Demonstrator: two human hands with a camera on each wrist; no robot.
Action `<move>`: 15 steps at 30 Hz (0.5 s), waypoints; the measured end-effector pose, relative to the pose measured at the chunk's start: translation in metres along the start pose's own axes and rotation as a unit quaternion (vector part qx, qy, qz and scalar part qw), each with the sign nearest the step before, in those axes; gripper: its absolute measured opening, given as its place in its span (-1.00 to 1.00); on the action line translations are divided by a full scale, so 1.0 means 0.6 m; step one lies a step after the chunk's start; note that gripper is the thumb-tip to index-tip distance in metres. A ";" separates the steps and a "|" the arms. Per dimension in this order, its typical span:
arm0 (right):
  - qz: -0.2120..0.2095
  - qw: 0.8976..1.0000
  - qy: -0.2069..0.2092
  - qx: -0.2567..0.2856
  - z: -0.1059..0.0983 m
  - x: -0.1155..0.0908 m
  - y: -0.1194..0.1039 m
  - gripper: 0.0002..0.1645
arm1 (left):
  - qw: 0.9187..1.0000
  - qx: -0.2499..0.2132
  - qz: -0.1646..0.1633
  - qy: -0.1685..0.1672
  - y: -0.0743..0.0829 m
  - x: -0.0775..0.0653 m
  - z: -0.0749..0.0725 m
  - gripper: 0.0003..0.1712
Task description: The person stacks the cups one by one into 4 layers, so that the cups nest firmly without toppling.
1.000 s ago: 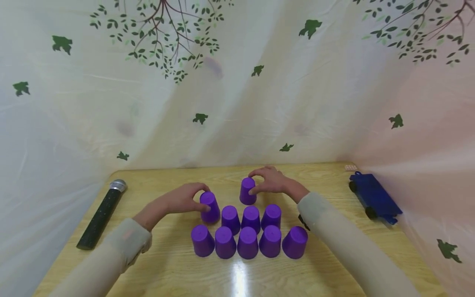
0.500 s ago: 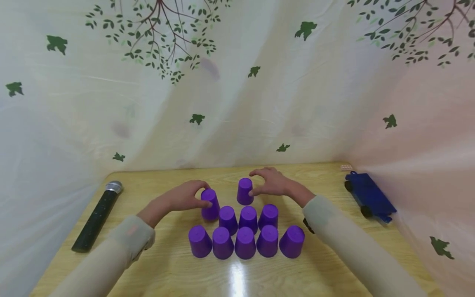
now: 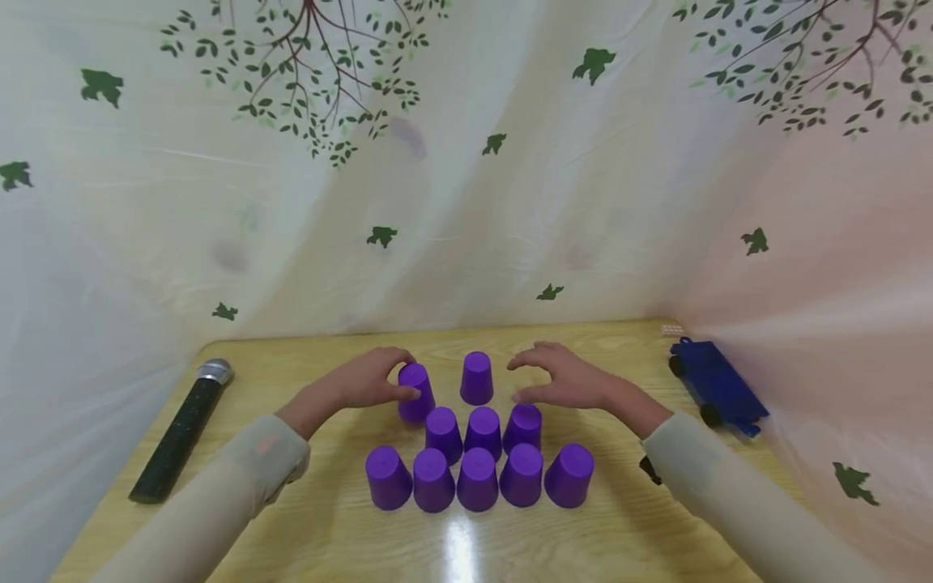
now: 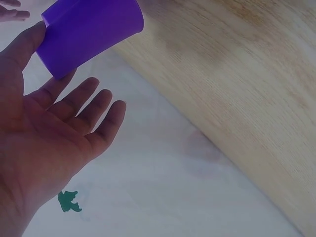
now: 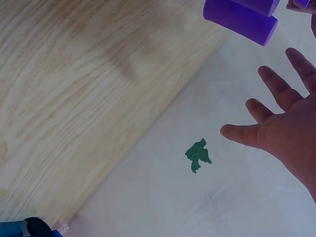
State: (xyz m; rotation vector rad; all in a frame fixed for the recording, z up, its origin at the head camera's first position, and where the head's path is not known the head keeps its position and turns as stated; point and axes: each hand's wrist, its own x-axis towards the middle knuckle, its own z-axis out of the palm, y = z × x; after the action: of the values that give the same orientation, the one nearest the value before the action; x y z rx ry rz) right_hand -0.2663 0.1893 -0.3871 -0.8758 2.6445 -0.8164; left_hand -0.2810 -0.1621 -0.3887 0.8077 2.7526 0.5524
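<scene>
My left hand [image 3: 362, 380] pinches an upside-down purple plastic cup [image 3: 418, 411] between thumb and fingertips, behind the left end of the middle row. In the left wrist view, thumb and index finger grip this cup [image 4: 91, 37] near its closed end, while the other fingers stay spread. A single purple cup [image 3: 477, 379] stands farthest back, base up. To its right, my right hand [image 3: 564, 379] is apart from it, fingers loosely bent around nothing. Three cups form the middle row, among them a centre cup [image 3: 483, 429]. Several more make up the front row, including a middle cup [image 3: 477, 480].
A black microphone [image 3: 182, 433] with a silver head lies on the wooden table [image 3: 306, 518] at the left. Near the right edge rests a blue toy cart [image 3: 717, 385] with black wheels. A pale leaf-print curtain [image 3: 306, 267] hangs right behind the table.
My right hand has let go of the back cup and drawn away to the right. The left hand has shifted its cup slightly back and to the right. The head view drifts slightly.
</scene>
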 end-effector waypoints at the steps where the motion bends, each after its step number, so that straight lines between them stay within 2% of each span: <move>1: -0.003 1.000 -0.002 -0.001 0.000 -0.005 0.000 -0.37 | 1.000 0.001 0.002 0.000 0.000 0.002 0.000 -0.41; 6: -0.006 1.000 -0.015 -0.002 0.001 -0.024 -0.002 -0.39 | 1.000 0.003 0.006 0.002 0.002 0.011 0.000 -0.42; 15: 0.044 0.996 -0.063 0.035 0.000 -0.046 -0.004 -0.31 | 1.000 0.009 0.015 0.002 0.000 0.035 0.005 -0.43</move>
State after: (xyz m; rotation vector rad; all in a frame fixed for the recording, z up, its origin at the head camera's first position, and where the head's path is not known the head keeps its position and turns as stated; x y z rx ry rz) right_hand -0.2432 0.2047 -0.3842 -0.7607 2.5105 -0.7990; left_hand -0.2975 -0.1496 -0.3937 0.8545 2.7564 0.5360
